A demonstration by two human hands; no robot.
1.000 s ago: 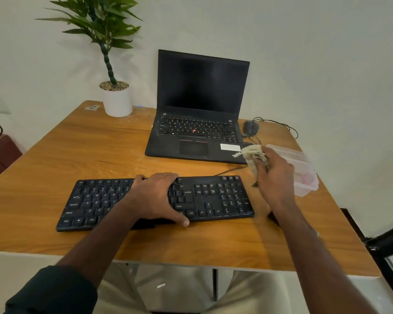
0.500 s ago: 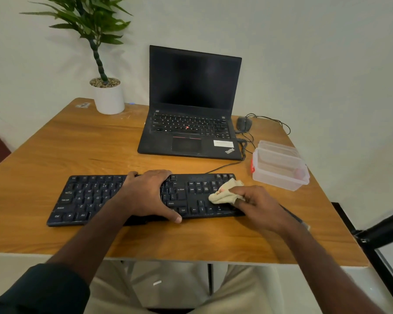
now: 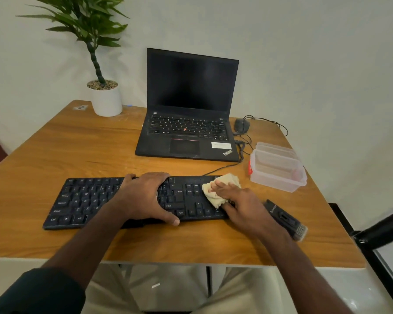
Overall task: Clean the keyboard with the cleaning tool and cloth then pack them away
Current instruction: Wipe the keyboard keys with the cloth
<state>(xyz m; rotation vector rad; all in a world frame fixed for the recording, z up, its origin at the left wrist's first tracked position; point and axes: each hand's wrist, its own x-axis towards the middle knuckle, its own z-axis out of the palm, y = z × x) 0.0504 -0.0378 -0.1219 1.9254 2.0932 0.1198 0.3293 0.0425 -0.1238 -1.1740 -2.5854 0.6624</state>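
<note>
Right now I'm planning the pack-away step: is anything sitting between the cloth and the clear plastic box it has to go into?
Nothing visible does. The cloth lies under the right hand on the right end of the keyboard; the plastic box stands just right of it, lidless, with bare table between.

1. Table: warm wood-grain top, smooth with a soft sheen, pale edge along the near side.
2. Keyboard: matt black plastic, white legends on the keys.
3. Cloth: cream, soft and crumpled, slightly fuzzy weave.
4. Cleaning tool: matt black plastic body, bristled end.
5. Container: clear, faintly frosted plastic, light gloss on the rim.
6. Laptop: matt black casing, dark glossy screen.
7. Plant pot: smooth white, matt, gravel on top.
</note>
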